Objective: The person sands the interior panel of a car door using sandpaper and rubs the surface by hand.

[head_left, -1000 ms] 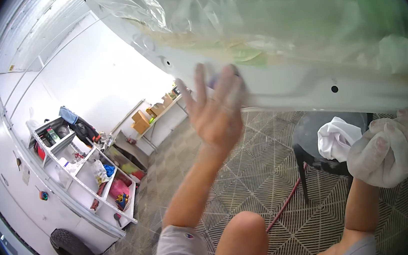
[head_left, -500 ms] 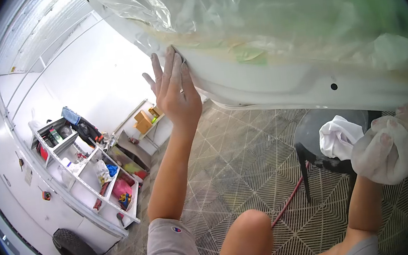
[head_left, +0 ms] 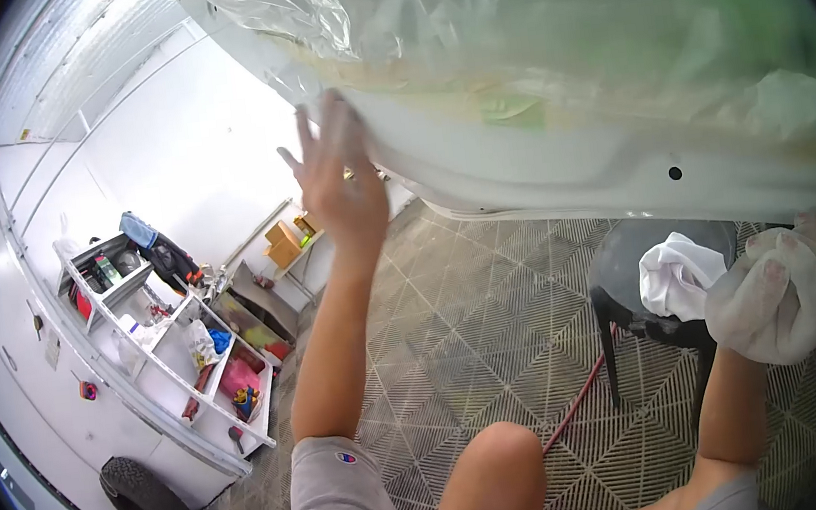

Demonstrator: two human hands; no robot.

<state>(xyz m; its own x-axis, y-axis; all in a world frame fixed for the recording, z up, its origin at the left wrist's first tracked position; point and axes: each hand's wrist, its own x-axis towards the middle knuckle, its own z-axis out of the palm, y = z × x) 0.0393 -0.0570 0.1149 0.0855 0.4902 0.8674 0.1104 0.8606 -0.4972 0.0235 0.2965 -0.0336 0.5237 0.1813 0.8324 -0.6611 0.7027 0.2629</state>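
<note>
My left hand [head_left: 339, 177] is raised at the left end of a white car body panel [head_left: 539, 164], fingers stretched out and slightly blurred. Its fingertips are at the panel's edge; whether they touch it, or cover something small, I cannot tell. Clear masking film [head_left: 552, 17] with tape along its lower edge covers the upper part of the panel. Down at the right, below the panel, my right hand [head_left: 775, 276] is closed on a bunched white cloth [head_left: 773, 319], which hides much of the hand. Beside it, another crumpled white cloth [head_left: 677, 275] lies on a dark stool [head_left: 615, 257].
A white shelf unit [head_left: 190, 330] with tools and bags stands at the left. A tyre [head_left: 149, 501] leans against the wall below it. A red hose [head_left: 576, 402] runs across the patterned floor [head_left: 455, 310] near my knee [head_left: 494, 477].
My left hand has shifted slightly left and down along the panel's edge. My right hand and its cloth have barely moved. The view has turned a little.
</note>
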